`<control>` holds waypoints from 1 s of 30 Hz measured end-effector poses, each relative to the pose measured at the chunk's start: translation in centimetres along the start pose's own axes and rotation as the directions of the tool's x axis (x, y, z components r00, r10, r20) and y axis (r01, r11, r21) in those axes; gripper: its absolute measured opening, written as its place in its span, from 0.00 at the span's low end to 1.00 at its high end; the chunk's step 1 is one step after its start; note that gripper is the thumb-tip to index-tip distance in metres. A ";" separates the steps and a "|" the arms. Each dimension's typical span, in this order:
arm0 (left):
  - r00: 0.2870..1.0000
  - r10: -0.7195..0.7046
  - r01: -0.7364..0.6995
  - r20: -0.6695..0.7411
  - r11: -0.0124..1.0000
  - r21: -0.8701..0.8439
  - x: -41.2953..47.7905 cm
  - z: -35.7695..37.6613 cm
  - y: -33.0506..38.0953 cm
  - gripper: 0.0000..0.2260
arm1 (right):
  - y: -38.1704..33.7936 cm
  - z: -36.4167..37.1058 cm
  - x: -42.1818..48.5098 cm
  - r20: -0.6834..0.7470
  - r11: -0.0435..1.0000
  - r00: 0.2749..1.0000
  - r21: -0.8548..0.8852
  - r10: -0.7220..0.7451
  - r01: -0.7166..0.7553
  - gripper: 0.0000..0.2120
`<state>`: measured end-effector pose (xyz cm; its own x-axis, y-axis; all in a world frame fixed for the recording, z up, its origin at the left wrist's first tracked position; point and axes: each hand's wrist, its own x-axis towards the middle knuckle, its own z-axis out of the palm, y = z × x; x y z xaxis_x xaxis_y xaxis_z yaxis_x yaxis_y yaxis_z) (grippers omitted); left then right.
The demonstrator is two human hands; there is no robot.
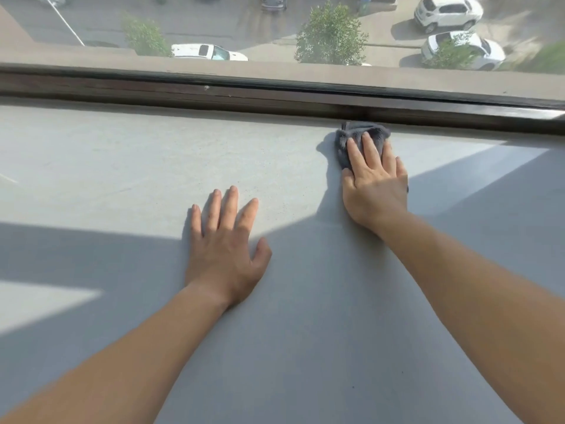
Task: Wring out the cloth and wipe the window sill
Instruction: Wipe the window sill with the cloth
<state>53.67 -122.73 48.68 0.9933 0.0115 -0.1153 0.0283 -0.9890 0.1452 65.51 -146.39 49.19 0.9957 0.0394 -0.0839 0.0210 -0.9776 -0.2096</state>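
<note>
I see the grey window sill [122, 166] carrying a bunched grey cloth [365, 133] at its far edge, touching the window frame [214, 93], under the right hand [374, 182]. The left hand [223, 249] lies flat mid-sill.

Colours: greys mostly, brown, white, green.
Far right, slate-grey fluffy cloth [371, 134]; pale grey flat window sill [137, 166], finely speckled, crossed by darker shadow bands; dark brown window frame [214, 93]; white cars [446, 12], green trees [330, 35].

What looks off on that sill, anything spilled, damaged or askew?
Nothing serious. The sill shows fine dark specks in the sunlit patch beside the left hand, so that part looks unwiped. The cloth is bunched under the right hand by the window frame. No spill or damage visible.
</note>
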 end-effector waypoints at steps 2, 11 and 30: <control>1.000 -0.001 0.001 0.003 1.000 0.002 -0.1 0.0 0.2 0.33 | -0.9 0.4 -4.0 0.033 0.977 0.976 -0.021 -0.213 0.214 0.28; 0.981 0.077 -0.113 -0.176 0.973 -0.201 -3.3 0.2 2.8 0.27 | 4.1 -0.9 1.1 0.016 1.000 1.000 -0.014 0.017 -0.017 0.27; 0.994 0.091 -0.096 -0.056 0.992 -0.087 -5.6 2.4 5.0 0.31 | 4.8 -0.1 -11.3 0.160 0.956 0.946 -0.032 -0.283 0.291 0.28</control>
<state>47.99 -128.13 47.68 0.9964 -0.0706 -0.0465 -0.0574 -0.9689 0.2406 54.34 -151.53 49.19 0.9213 0.3469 -0.1756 0.3131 -0.9297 -0.1938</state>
